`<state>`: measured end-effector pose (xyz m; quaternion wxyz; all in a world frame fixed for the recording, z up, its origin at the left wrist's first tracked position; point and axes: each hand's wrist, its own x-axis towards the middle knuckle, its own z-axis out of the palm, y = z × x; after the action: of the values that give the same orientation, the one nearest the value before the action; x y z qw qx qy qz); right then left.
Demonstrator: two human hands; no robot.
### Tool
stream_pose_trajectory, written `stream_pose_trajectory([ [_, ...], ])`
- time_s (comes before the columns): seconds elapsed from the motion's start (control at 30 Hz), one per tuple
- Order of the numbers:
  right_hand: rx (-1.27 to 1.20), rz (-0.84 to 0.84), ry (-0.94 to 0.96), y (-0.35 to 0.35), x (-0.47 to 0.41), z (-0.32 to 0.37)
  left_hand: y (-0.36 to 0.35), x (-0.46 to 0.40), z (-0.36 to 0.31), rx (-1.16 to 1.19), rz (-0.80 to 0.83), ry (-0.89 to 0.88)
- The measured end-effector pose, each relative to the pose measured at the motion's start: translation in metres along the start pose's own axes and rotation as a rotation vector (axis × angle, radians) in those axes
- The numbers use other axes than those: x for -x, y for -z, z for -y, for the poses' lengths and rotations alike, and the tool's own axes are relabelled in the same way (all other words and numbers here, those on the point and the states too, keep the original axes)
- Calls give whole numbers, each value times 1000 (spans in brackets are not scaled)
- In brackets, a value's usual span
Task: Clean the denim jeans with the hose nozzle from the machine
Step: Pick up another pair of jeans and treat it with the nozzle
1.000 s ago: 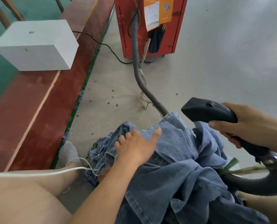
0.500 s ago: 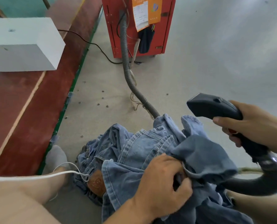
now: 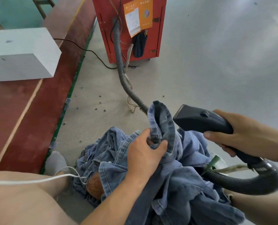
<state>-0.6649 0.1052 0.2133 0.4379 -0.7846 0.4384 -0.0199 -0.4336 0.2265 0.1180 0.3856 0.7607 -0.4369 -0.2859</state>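
Crumpled blue denim jeans [image 3: 180, 181] lie heaped over my lap and the floor. My left hand [image 3: 144, 153] grips a hemmed leg end of the jeans and holds it raised, its opening turned up. My right hand [image 3: 242, 137] grips the handle of the black hose nozzle [image 3: 200, 119], whose flat mouth points left, close to the raised denim edge. A grey ribbed hose [image 3: 122, 70] runs from the red machine [image 3: 128, 26] across the floor, passes behind the jeans and loops up to the nozzle at lower right.
A white block [image 3: 21, 54] sits on the red-brown floor strip at left. A black cable [image 3: 86, 51] runs to the machine. A thin white cord [image 3: 37, 180] crosses my left leg. My grey-socked foot [image 3: 55, 161] rests beside the jeans. Small debris dots the grey floor.
My left hand went from lying flat on the denim to gripping a leg end and lifting it toward the nozzle. The nozzle stayed roughly in place in my right hand.
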Motion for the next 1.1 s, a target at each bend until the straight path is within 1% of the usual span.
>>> stream_pose_trajectory([
  [0.07,-12,43,0,0,1,2,-2,1,0,55,8,-17],
  [0.1,-17,73,-1,-1,0,4,-3,3,-1,122,37,-10],
  [0.17,-22,114,-1,-7,-4,9,-9,10,-2,308,150,18],
  [0.23,-43,84,-9,-13,-12,11,-12,17,-1,413,244,32],
  [0.3,-108,-4,-33,-16,-20,12,-11,20,1,363,233,13],
  [0.33,-148,-47,-39,-15,-22,10,-11,19,3,296,186,-7],
  [0.4,-234,-70,-45,-9,-21,7,-10,16,6,135,19,-72],
  [0.47,-279,23,-48,-2,-15,4,-9,13,6,73,-100,-136],
  [0.5,-265,108,-63,-2,-12,3,-10,13,7,78,-106,-178],
  [0.57,-222,247,-83,-9,-10,3,-14,13,8,96,-46,-274],
  [0.6,-216,263,-83,-14,-13,4,-16,14,9,116,-3,-310],
  [0.63,-228,230,-86,-19,-18,5,-18,15,10,142,30,-338],
  [0.73,-288,-22,-135,-23,-36,3,-21,17,11,167,76,-384],
  [0.77,-311,-80,-163,-20,-40,5,-21,16,12,151,96,-385],
  [0.8,-330,-107,-179,-17,-42,6,-20,16,13,125,131,-363],
  [0.83,-332,-109,-174,-13,-42,8,-18,14,10,114,175,-305],
  [0.87,-320,-97,-151,-12,-42,9,-16,13,9,160,238,-216],
  [0.93,-267,-81,-126,-12,-37,12,-11,7,3,324,404,14],
  [0.97,-227,-86,-128,-13,-34,12,-10,2,6,429,442,139],
  [1.0,-177,-99,-124,-13,-30,12,-7,-2,5,490,466,199],
  [1.1,-73,-216,-44,-9,-16,7,-5,-7,5,275,412,82],
])
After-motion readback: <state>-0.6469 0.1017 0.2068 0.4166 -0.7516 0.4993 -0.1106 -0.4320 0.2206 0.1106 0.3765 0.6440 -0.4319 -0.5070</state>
